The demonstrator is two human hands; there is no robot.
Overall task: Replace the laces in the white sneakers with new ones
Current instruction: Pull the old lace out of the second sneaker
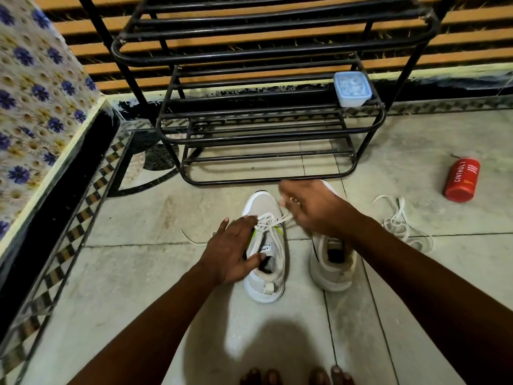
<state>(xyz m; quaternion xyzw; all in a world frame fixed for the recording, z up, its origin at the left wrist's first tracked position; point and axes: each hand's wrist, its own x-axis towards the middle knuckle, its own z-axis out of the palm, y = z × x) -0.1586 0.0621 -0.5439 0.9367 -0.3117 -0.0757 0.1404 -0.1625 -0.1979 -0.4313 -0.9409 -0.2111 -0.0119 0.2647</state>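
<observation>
Seemingly midway: in the head view, the left hand (231, 250) presses flat on the left sneaker (265, 251), and the right hand (312, 208) pinches its lace (270, 220). Right of it, the second sneaker (331, 262) looks unlaced; a loose lace (399, 220) lies beyond.

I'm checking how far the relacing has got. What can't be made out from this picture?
- Head view: the right sneaker's front and eyelets, hidden behind the right hand.
- Right hand's fingers: motion-blurred, so its hold on the lace is unclear.
- Left sneaker's near side, covered by the left hand.
</observation>
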